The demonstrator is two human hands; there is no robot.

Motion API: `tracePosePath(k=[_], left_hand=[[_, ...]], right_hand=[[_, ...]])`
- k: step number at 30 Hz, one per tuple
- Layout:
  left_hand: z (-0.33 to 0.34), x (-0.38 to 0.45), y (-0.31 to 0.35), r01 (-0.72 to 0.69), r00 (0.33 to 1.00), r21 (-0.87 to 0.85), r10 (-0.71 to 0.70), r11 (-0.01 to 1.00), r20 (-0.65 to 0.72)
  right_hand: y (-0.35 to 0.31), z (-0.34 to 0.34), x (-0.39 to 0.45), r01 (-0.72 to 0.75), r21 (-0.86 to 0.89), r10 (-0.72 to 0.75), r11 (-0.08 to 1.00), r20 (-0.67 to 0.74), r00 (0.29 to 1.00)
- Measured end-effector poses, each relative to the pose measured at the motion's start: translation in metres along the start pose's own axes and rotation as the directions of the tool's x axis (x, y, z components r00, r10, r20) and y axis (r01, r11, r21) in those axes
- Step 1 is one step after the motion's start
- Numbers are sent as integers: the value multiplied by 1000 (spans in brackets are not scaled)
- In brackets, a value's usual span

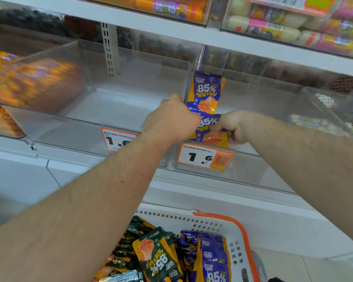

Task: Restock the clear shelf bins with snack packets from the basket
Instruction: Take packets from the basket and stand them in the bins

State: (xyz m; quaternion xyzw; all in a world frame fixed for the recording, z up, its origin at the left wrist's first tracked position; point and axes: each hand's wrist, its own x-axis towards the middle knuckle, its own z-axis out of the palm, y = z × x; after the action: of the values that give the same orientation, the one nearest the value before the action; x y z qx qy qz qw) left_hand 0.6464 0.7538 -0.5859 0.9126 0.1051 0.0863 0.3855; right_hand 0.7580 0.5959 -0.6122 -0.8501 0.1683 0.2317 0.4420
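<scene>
Both hands reach up to the front of the right clear bin (273, 110) on the middle shelf, close together and nearly touching. The left hand (171, 119) is curled at the bin's left front corner, gripping the upper purple and orange snack packet (208, 92), which stands upright against the bin's left wall with "85%" printed on it. The right hand (232, 127) pinches a lower purple packet (210, 131) of the same kind, held just over the bin's front lip, below the first. Under the hands an orange-edged price tag (205, 157) reading 1.6 is fixed to the bin front; a second price tag (116, 139) sits on the neighbouring left clear bin (110, 94), partly hidden by the left forearm. Further left, a bin of orange packets (35, 84) is blurred. Below, the white basket (192, 218) with an orange handle (238, 231) holds more purple packets (212, 259) and dark green packets (157, 257), all marked 85%. The upper shelf carries orange sausage packs (171, 7) and pale wrapped rolls (273, 25)
</scene>
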Motion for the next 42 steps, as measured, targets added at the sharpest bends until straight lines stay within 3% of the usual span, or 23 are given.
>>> tracePosePath(k=[4, 14, 20, 25, 28, 32, 35, 42], left_hand=[[1, -1, -1, 10, 1000, 16, -10, 1000, 1], [3, 0, 0, -7, 1000, 18, 7, 1000, -17], [0, -3, 2, -7, 1000, 9, 7, 1000, -5], [0, -3, 2, 10, 1000, 12, -10, 1000, 0], [-1, -3, 3, 21, 1000, 31, -21, 999, -3], [0, -3, 1, 10, 1000, 42, -9, 999, -8], [0, -3, 2, 9, 1000, 47, -8, 999, -17], [1, -3, 2, 6, 1000, 36, -5, 999, -13]], right_hand=[[-9, 1, 19, -38, 144, 31, 989, 51, 998], [-21, 11, 36, 21, 55, -25, 998, 70, 997], [-18, 6, 39, -26, 116, 13, 993, 111, 994], [-16, 1, 37, 56, 163, -81, 985, 149, 985], [-24, -2, 36, 221, 216, -240, 951, 65, 969], [-36, -13, 34, 466, 229, -432, 854, -187, 882], [-44, -12, 37, 525, 212, -468, 824, -268, 842], [-35, 1, 51, 556, 128, -510, 821, -273, 816]])
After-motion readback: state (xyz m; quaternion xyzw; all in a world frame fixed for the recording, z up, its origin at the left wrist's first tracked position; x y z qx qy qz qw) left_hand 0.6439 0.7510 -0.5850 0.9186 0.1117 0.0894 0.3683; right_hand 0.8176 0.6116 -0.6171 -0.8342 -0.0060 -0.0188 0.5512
